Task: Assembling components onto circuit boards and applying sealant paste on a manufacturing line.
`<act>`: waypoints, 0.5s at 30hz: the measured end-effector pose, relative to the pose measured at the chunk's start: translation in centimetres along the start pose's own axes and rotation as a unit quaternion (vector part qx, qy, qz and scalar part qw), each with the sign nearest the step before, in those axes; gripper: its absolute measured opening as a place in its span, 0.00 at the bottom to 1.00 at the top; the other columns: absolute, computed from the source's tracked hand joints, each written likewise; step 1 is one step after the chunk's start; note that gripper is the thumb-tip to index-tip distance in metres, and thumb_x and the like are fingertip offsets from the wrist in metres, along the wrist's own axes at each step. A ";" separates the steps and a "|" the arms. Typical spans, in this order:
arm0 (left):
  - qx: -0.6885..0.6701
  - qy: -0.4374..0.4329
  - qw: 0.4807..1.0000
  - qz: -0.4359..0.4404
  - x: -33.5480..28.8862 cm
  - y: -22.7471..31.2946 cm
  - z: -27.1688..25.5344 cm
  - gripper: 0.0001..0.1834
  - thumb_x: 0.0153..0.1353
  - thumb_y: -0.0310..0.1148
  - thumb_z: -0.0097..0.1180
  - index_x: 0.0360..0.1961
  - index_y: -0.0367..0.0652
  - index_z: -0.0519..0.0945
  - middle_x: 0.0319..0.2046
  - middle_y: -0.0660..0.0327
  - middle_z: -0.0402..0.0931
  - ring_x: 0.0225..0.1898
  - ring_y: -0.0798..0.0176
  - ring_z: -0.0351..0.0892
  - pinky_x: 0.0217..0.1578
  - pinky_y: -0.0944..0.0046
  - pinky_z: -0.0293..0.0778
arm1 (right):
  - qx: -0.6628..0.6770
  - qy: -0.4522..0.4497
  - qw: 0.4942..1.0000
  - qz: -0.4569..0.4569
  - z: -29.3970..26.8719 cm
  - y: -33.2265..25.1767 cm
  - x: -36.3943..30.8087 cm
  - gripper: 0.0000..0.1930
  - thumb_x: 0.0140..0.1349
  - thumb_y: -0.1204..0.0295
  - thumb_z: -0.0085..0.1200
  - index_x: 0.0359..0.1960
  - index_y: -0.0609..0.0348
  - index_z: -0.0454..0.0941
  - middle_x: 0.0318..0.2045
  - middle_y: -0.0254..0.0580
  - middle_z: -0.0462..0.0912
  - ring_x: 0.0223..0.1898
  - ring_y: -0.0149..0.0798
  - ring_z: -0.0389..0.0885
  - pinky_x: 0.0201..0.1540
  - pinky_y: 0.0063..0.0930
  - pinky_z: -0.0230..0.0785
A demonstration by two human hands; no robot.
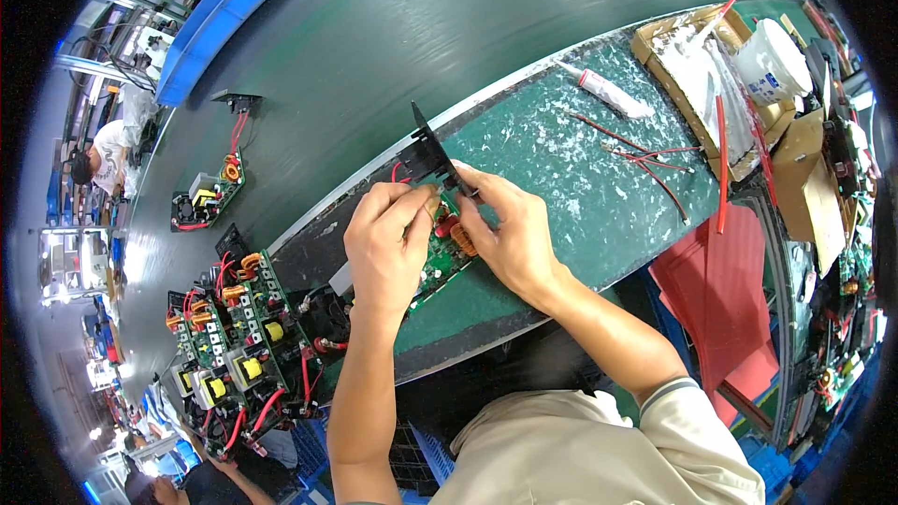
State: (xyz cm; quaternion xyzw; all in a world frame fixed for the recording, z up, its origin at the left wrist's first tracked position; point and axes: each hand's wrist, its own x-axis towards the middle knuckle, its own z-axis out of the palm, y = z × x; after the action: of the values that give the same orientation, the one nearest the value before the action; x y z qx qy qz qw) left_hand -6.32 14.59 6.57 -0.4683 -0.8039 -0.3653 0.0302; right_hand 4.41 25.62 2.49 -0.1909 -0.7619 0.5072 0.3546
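In front of me a green circuit board with a copper-wound coil rests on the green work surface, partly covered by my hands. A black panel stands upright at the board's far end. My right hand grips this panel's right edge between thumb and fingers. Close by on the left, my left hand has its fingers pinched together over the board; what lies between the fingertips is hidden. A short red wire shows just beyond my left hand.
Several circuit boards with red wires crowd the left side. Another board lies on the dark belt. To the right are a white tube, loose wires, a cardboard tray, a white tub and red sheets.
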 end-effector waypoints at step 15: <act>0.109 0.005 0.994 0.018 -1.1 0.8 -1.5 0.23 0.52 0.32 0.67 0.50 0.40 0.81 0.43 0.55 0.78 0.45 0.51 0.77 0.47 0.54 0.72 | -0.051 -0.048 0.983 0.168 -0.2 0.3 1.3 0.11 0.62 0.69 0.59 0.37 0.68 0.78 0.35 0.60 0.84 0.37 0.55 0.85 0.40 0.38 0.76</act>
State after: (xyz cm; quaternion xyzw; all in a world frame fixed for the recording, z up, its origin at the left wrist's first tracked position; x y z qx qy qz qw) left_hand -5.55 13.10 7.63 -0.4748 -0.8301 -0.2777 0.0914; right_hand 3.67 26.66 2.71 -0.3089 -0.7602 0.5288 0.2171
